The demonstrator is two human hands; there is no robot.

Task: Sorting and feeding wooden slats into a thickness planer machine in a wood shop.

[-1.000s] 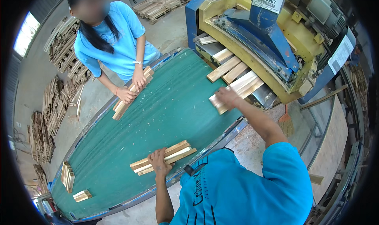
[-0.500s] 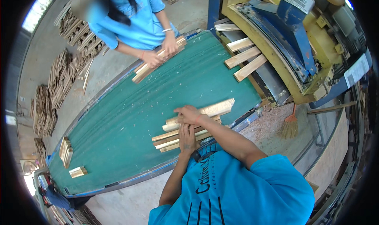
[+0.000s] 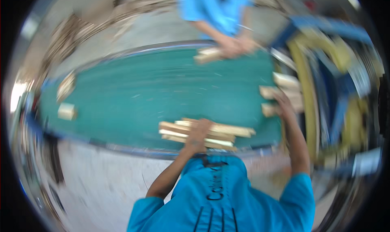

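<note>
My left hand (image 3: 198,135) lies across a bundle of pale wooden strips (image 3: 174,128) at the near edge of a green belt table (image 3: 134,98), its fingers closed over the pieces. To the right, my right hand (image 3: 284,104) reaches to the wooden strips (image 3: 268,92) that stick out from the yellow and blue machine. Motion blurs its fingers, so whether they grip a strip is unclear. Strips in both places lie roughly lengthwise along the table.
Across the table, a person in a blue shirt (image 3: 221,12) holds more wooden strips (image 3: 208,55). Short stacked pieces (image 3: 66,87) and a small block (image 3: 66,111) stand at the far left of the table. The machine's yellow frame (image 3: 302,69) bounds the right end.
My right hand has left the bundle and moved right to the strips at the machine. My left hand stays on the bundle. The view has turned, and the other person appears farther right.
</note>
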